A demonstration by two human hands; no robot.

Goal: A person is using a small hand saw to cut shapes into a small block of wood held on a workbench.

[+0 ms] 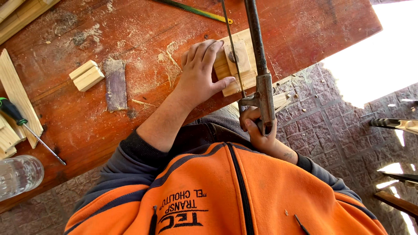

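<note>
My left hand (199, 72) presses flat on a pale wooden block (235, 65) that lies at the near edge of a red-brown workbench (143, 35). A round dark spot shows on the block's top piece. My right hand (259, 130) grips the handle of a metal hacksaw (262, 87), below the bench edge. The saw's thin blade (233, 48) runs across the block right beside my left fingertips, and its frame bar rises over the block's right side.
Two small pale blocks (87, 75) and a dark flat piece (116, 85) lie left on the dusty bench. A green-handled screwdriver (26, 128), wood strips (15, 93) and a clear jar (19, 175) sit at the far left. A green strip (196, 11) lies farther back. Paving stones (322, 126) show on the right.
</note>
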